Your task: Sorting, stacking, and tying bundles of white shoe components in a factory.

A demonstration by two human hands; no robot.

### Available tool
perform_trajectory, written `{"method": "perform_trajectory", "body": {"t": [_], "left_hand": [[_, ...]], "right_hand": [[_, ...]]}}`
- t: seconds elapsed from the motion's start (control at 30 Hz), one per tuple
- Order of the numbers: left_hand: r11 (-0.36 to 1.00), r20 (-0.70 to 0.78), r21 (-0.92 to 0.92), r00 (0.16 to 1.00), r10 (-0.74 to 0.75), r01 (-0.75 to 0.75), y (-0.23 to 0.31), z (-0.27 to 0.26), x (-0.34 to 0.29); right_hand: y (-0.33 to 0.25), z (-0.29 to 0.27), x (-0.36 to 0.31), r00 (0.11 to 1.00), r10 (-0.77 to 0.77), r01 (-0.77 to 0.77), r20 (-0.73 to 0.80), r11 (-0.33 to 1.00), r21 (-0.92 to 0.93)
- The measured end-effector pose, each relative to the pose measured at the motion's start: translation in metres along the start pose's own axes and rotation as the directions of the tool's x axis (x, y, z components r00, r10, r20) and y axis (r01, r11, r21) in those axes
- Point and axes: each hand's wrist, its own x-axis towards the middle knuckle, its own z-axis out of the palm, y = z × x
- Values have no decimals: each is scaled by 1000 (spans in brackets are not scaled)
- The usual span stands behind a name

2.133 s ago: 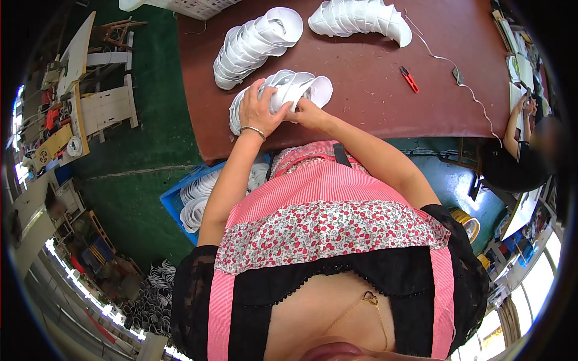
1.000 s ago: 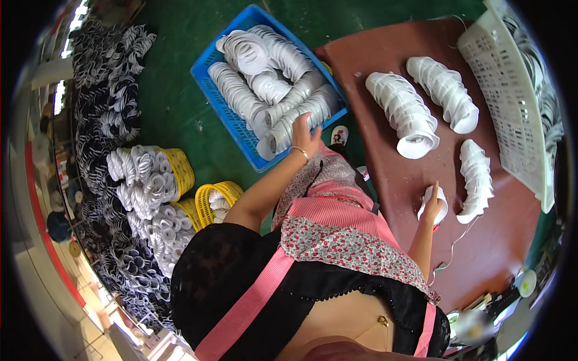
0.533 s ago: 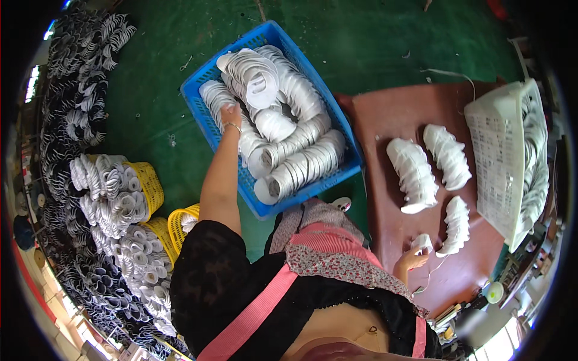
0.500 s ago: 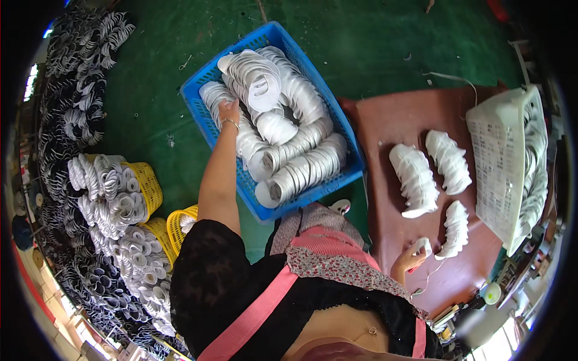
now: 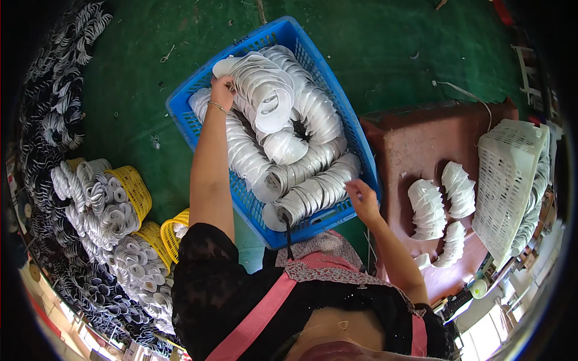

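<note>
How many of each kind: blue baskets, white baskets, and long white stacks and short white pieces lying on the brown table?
Blue basket: 1
White basket: 1
Long white stacks on the brown table: 3
Short white piece on the table: 1
Total: 6

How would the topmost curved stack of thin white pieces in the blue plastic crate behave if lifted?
The topmost curved stack would probably fan apart, as its edges splay. Its pieces look thin, so likely light. It may slide, lying on other stacks.
</note>
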Motion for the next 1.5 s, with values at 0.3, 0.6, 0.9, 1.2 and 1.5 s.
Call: {"method": "perform_trajectory", "body": {"t": [0.3, 0.6, 0.9, 1.2, 1.5], "left_hand": [[984, -1, -100, 988, -152, 151, 22, 63, -69], [997, 113, -20, 991, 72, -70, 1, 115, -247], [665, 569, 430, 755, 324, -610, 65, 193, -375], [-353, 656, 192, -148, 740, -916, 83, 326, -518], [381, 960, -74, 37, 277, -922, 68, 417, -647]], "right_hand": [[-84, 70, 164, 970, -3, -144, 244, 801, 582], [-104, 59, 116, 829, 57, -554, 556, 210, 806], [-110, -30, -39, 979, 160, -168, 128, 266, 949], [-83, -132, -186, 958, 77, 268, -278, 119, 956], [3, -203, -372, 857, 179, 471, -484, 108, 875]]}}
